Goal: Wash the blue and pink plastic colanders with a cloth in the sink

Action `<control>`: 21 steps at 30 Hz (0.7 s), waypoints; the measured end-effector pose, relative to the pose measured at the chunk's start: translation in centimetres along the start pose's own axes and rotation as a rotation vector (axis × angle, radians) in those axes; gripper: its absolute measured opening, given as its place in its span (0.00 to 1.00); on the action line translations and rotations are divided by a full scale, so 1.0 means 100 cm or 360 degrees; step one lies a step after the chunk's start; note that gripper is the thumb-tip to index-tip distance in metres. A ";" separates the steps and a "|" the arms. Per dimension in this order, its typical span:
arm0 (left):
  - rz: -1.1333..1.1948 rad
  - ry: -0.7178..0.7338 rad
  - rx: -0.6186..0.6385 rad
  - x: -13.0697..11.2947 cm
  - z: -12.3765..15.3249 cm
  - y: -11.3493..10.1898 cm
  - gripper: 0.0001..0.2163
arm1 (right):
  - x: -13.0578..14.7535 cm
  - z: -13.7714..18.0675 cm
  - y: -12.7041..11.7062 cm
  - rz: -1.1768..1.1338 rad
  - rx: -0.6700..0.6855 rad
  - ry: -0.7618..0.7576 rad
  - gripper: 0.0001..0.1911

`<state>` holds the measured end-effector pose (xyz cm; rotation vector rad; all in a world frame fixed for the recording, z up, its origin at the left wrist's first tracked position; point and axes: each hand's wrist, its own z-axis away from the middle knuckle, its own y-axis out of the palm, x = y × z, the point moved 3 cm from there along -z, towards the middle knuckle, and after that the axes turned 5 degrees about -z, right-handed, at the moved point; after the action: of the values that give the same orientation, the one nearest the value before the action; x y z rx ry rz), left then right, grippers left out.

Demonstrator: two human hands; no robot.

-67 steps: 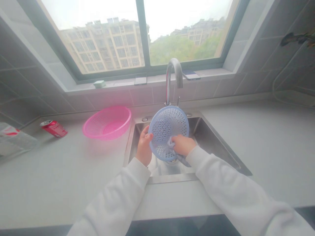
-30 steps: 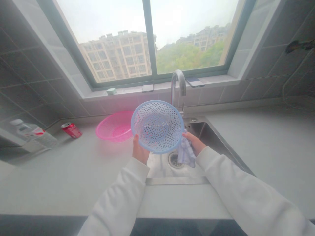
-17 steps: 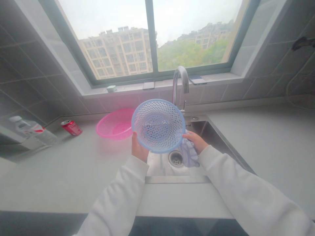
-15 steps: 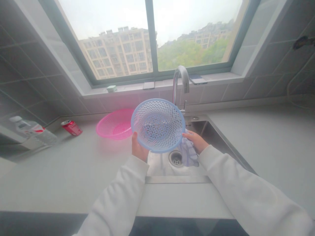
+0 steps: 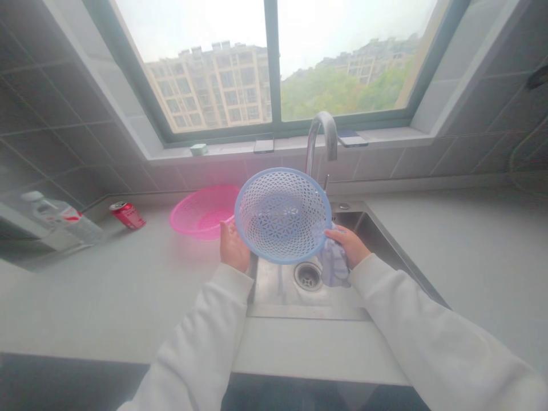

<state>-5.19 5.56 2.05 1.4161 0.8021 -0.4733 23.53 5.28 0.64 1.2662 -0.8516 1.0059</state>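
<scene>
A light blue plastic colander (image 5: pixel 280 216) is held up over the sink, tilted so that its perforated inside faces me. My right hand (image 5: pixel 349 244) grips its right rim, thumb in front, with a pale lavender cloth (image 5: pixel 334 264) bunched under the same hand. At the colander's left edge, my left hand (image 5: pixel 234 246) is open, its thumb raised clear of the rim and the palm turned towards the colander. Whether its fingers touch the underside cannot be seen. Behind and to the left, a pink plastic colander (image 5: pixel 203 216) rests on the counter.
The steel sink (image 5: pixel 274 288) with its drain (image 5: pixel 308 275) lies below, and a tall curved faucet (image 5: pixel 325 134) rises behind it. On the left of the counter are a red can (image 5: pixel 128 216) and a clear bottle (image 5: pixel 66 220) lying tilted. Small items line the windowsill (image 5: pixel 231 149).
My left hand has loosened from the colander's rim and shifted left, its thumb now off the edge. The colander appears slightly further right, still in my right hand. The view has shifted a little.
</scene>
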 end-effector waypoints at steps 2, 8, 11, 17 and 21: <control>-0.0179 -0.0053 -0.0512 -0.005 -0.008 -0.020 0.21 | -0.002 -0.002 -0.002 0.0040 -0.0041 0.0020 0.17; -0.0298 -0.0078 -0.0860 -0.015 -0.022 -0.048 0.13 | -0.009 -0.005 -0.005 0.0178 -0.0100 0.0052 0.13; -0.0216 0.0034 -0.0828 -0.023 -0.023 -0.050 0.07 | -0.011 -0.006 -0.005 0.0167 -0.0110 0.0060 0.12; -0.0030 0.0321 -0.0760 -0.045 -0.024 -0.050 0.07 | -0.011 -0.006 -0.006 0.0088 -0.0135 0.0106 0.11; 0.0098 0.0522 -0.0622 -0.059 -0.016 -0.034 0.07 | -0.016 -0.005 0.004 -0.0013 -0.0121 0.0197 0.10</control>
<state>-11.86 5.67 4.07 1.1593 1.0470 -0.0270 22.55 5.55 -0.79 1.1304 -0.7815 1.0249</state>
